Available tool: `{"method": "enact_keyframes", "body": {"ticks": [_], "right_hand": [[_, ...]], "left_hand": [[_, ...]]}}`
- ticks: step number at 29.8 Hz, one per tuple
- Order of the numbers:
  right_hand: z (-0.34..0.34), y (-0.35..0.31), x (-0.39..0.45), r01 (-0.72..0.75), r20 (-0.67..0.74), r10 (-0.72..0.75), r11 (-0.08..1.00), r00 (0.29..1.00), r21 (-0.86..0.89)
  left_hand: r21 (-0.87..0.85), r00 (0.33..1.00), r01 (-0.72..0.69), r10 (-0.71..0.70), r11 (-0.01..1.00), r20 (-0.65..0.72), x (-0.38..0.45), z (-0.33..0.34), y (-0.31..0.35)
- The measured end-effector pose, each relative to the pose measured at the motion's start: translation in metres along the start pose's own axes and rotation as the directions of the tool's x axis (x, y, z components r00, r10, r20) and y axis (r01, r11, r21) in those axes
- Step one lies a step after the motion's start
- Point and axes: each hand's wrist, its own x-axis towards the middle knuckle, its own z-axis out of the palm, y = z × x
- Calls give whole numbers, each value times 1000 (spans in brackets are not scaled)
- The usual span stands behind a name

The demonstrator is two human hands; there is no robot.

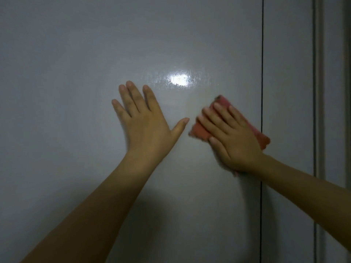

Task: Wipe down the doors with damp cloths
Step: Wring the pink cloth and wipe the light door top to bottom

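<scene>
Nearest the camera, two bare forearms are seen reaching up from the lower edge of the view toward a pale, glossy door panel (76, 54). The left hand (144, 122) is laid flat against the panel with its fingers straight and spread and the thumb held out to the side; nothing is held in it, and it appears to be used as a brace. The right hand (233, 137) is pressed, fingers straight and slightly apart, onto a folded red cloth (201, 132), which is pinned between palm and door near the panel's right edge, just left of a dark vertical gap (262, 54). The cloth's edges are blurred, which suggests a wiping stroke is under way. The step in hand is judged to be the wiping of the middle of this door. For the next move, steady flat pressure would be needed so that the cloth is not bunched or dropped, and the strokes would have to be carried to the parts of the panel not yet covered. A bright reflection (178, 80) is shown on the sheen above the hands. Beyond the gap a second panel (286, 92) is seen, then a vertical frame strip (319, 92) at the right edge. The room is dim.
</scene>
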Motion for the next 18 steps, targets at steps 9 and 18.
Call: {"method": "enact_keyframes", "body": {"ticks": [9,18], "right_hand": [[-2,23,4,-684,-173,710,705,683,190],[-1,63,-43,-467,-74,478,875,875,127]], "left_hand": [[16,1000,-5,5,1000,-4,0,4,-2],[-101,992,-123,126,987,23,-20,14,44]]}}
